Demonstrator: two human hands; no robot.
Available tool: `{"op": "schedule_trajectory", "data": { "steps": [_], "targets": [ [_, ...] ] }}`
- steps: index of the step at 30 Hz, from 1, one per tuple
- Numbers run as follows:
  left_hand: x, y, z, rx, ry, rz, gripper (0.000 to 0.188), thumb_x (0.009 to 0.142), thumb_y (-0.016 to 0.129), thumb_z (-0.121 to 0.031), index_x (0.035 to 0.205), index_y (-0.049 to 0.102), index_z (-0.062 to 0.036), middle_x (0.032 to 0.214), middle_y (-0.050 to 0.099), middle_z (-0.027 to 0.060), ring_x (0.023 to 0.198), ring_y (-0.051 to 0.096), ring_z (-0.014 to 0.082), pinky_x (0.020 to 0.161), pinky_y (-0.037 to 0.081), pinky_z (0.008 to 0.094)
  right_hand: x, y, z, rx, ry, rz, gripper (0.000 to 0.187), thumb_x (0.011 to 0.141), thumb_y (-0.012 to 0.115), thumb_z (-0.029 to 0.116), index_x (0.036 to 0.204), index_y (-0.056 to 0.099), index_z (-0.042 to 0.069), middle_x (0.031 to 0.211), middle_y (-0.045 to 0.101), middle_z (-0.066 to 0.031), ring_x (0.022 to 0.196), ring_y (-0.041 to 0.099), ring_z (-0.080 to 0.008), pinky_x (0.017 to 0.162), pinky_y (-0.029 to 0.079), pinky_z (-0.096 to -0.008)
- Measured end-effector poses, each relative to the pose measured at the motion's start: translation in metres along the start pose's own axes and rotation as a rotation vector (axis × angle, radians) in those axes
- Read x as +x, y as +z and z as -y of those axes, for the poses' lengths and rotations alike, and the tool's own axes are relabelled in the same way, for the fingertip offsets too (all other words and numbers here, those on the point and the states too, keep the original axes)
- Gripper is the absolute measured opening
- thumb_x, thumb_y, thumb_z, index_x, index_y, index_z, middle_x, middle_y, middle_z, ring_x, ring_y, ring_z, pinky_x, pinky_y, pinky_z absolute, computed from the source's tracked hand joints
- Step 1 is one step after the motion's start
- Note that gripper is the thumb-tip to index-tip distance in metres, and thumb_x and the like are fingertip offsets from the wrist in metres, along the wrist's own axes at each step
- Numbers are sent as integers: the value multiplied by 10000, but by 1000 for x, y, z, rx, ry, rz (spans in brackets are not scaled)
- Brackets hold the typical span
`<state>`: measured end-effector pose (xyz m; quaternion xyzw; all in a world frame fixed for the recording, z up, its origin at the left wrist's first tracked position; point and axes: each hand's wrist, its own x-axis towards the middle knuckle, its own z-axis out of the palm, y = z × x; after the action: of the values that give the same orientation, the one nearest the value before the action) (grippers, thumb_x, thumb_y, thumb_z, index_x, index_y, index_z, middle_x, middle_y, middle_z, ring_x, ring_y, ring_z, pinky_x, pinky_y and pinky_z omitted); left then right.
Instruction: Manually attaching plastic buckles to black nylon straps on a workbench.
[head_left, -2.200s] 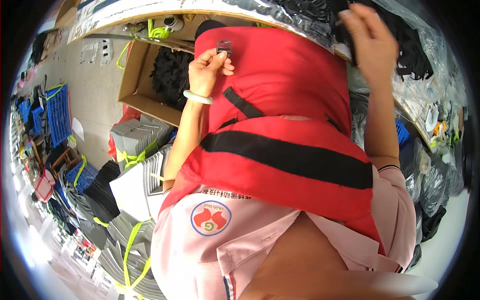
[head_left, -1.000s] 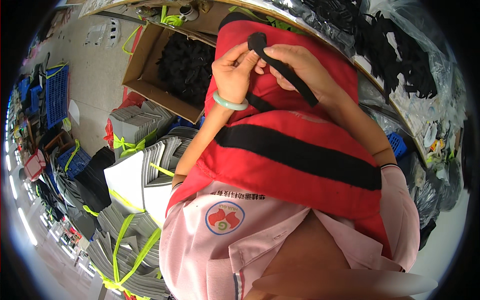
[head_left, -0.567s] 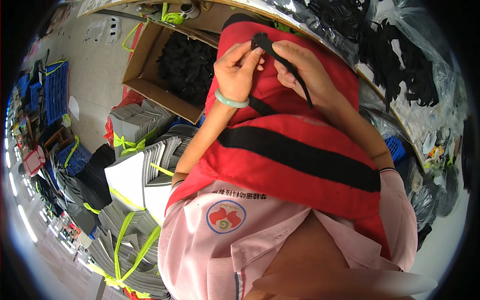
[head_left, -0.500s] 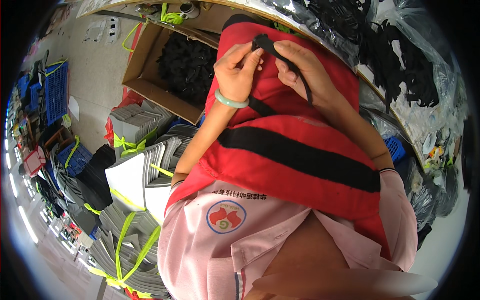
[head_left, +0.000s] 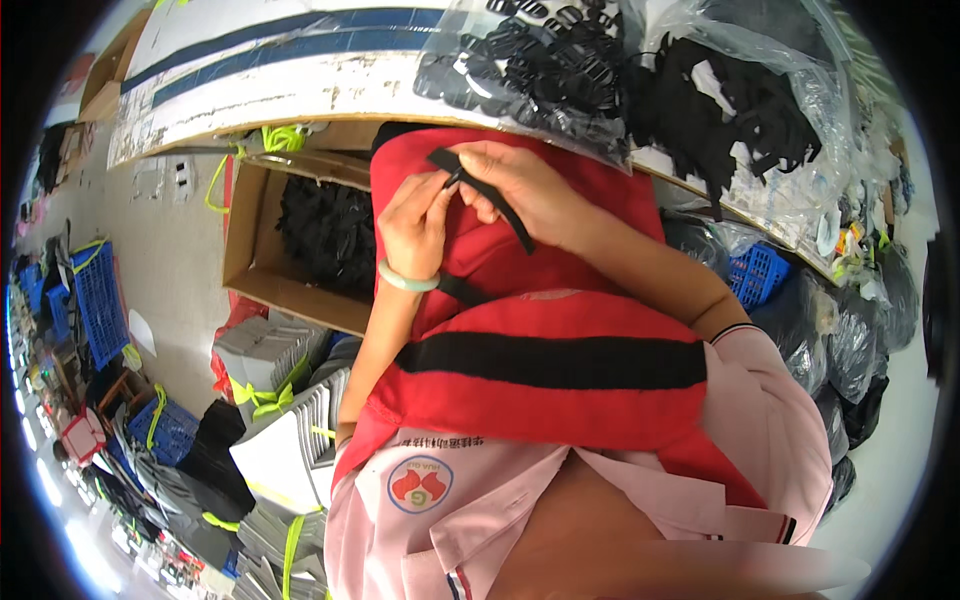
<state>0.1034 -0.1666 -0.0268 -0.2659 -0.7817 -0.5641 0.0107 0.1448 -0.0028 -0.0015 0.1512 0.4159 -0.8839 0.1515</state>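
Above my red-aproned lap, my right hand [head_left: 530, 192] is closed round a short black strap [head_left: 508, 208]; one end sticks out past the thumb and the other hangs below the fingers. My left hand [head_left: 413, 222], with a pale green bangle at its wrist, pinches a small black piece [head_left: 455, 178] against the strap. That piece looks like a buckle, but the fingers cover most of it. Both hands meet at the strap, close to the table's near edge.
A clear bag of black plastic buckles [head_left: 545, 60] and a heap of black straps [head_left: 735, 120] lie on the worktable [head_left: 200, 110]. Left of my lap stands a cardboard box [head_left: 290, 300] of black pieces. Tied grey sheets [head_left: 275, 440] are stacked nearer. A blue basket [head_left: 757, 275] sits at right.
The view has shifted, showing more of the table and the bag of buckles. The strap has tilted within my hands, and a small black piece now shows at my left fingertips.
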Motion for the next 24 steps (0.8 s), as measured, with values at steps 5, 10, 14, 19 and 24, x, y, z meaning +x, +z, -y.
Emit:
{"op": "schedule_trajectory", "data": {
  "steps": [5, 10, 14, 19, 24],
  "targets": [
    [4, -12, -2, -1081, -789, 49, 220, 936, 585, -115, 1032, 664, 66, 893, 685, 119, 730, 643, 161, 690, 514, 263, 3, -13, 4, -496, -253, -19, 211, 955, 568, 183, 1024, 642, -2, 856, 630, -22, 807, 598, -97, 768, 472, -208],
    [0, 2, 1, -829, -748, 19, 193, 929, 588, -94, 985, 662, 75, 829, 682, 133, 672, 656, 174, 618, 534, 249, 0, -5, -5, -915, -787, -130, 85, 851, 676, 83, 912, 659, 25, 840, 564, -18, 780, 550, -114, 728, 447, -235],
    [0, 2, -10, -861, -665, -156, 188, 912, 605, -49, 1034, 639, 90, 837, 676, 145, 695, 673, 187, 601, 588, 284, -16, 6, 27, -989, -645, -125, 139, 867, 669, 135, 808, 637, 13, 746, 551, 3, 695, 500, -83, 630, 392, -224],
    [-7, 5, -10, -717, -519, -184, 184, 892, 618, -3, 1046, 636, 97, 866, 678, 150, 719, 668, 158, 668, 601, 293, -20, -5, 17, -821, -138, -18, 216, 877, 652, 216, 745, 640, 46, 593, 468, 75, 556, 379, -15, 509, 298, -214],
    [-10, 3, -13, -707, -460, -149, 184, 860, 646, 32, 1040, 655, 74, 896, 668, 86, 745, 628, 109, 693, 531, 211, -15, -3, 5, -644, -62, -77, 200, 890, 649, 232, 815, 652, 46, 617, 490, 49, 495, 382, -24, 459, 297, -205]
  ]
}}
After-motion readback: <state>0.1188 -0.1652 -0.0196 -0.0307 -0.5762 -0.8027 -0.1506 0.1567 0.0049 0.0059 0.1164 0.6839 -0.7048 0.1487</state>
